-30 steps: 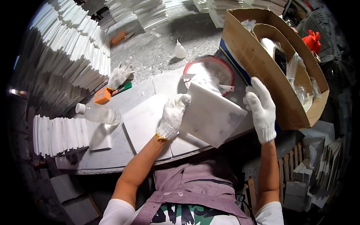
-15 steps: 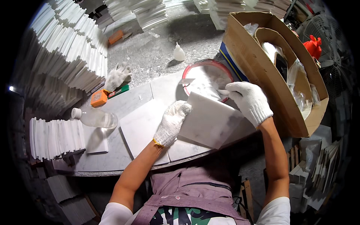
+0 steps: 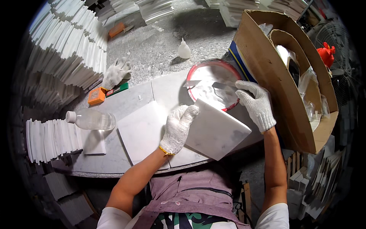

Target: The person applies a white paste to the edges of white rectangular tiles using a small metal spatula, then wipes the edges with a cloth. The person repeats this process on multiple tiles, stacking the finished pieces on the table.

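**K:** Head view: left hand (image 3: 178,129) in a white knit glove lies across the near-left edge of the square white marble tile (image 3: 217,131), fingers curled over the edge, so the grip is closed on the tile. Tile is tilted, far edge lifted toward the red-rimmed round basin of white paste (image 3: 211,83), and its near corner hangs past the front of the grey stone desk (image 3: 114,160).

**R:** Right hand?

**K:** Right hand (image 3: 257,105), also gloved, fingers wrapped around the handle of a flat metal scraper (image 3: 206,84) whose blade sits in the basin. Firm hold, as far as I can see.

**R:** Risks?

**K:** Main one, I'd say: only one hand steadies the tile. A knit glove on polished stone could slip, and the overhanging corner would drop off the desk and chip or crack.

**R:** Anything else?

**K:** Paste dripping off the blade onto the flat white tile (image 3: 143,131) lying just left. Also the clear plastic bottle (image 3: 91,120) lying on its side further left could roll if the desk gets bumped.
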Demonstrator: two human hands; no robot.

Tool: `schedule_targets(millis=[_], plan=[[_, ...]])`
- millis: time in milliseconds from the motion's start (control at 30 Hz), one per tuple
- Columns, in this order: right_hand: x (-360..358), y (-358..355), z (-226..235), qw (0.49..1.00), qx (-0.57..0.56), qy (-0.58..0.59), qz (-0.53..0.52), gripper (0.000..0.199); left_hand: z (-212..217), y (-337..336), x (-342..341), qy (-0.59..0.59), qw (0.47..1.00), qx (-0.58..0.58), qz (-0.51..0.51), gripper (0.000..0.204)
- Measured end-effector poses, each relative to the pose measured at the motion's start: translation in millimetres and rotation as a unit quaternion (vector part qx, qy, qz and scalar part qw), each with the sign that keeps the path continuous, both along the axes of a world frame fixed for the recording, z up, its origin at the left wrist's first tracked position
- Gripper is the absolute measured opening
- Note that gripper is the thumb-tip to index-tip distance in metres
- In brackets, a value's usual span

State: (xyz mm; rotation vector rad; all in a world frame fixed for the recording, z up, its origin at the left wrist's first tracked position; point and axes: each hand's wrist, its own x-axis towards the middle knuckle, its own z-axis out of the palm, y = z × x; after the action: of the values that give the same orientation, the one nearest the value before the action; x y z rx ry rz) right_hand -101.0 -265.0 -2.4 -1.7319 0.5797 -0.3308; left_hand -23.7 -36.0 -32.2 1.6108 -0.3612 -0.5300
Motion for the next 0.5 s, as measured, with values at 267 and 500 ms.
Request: schedule_targets(millis=[267, 500], plan=[[4, 1, -1, 0.999, 0.014, 0.046, -0.001, 0.025, 2, 0, 1, 0.005, 1.000, 0.027, -0.007, 0.033], [-18, 1, 21, 0.983, 0.177, 0.024, -0.038, 0.035, 0, -2, 1, 0.015, 1.000, -0.010, 0.013, 0.040]])
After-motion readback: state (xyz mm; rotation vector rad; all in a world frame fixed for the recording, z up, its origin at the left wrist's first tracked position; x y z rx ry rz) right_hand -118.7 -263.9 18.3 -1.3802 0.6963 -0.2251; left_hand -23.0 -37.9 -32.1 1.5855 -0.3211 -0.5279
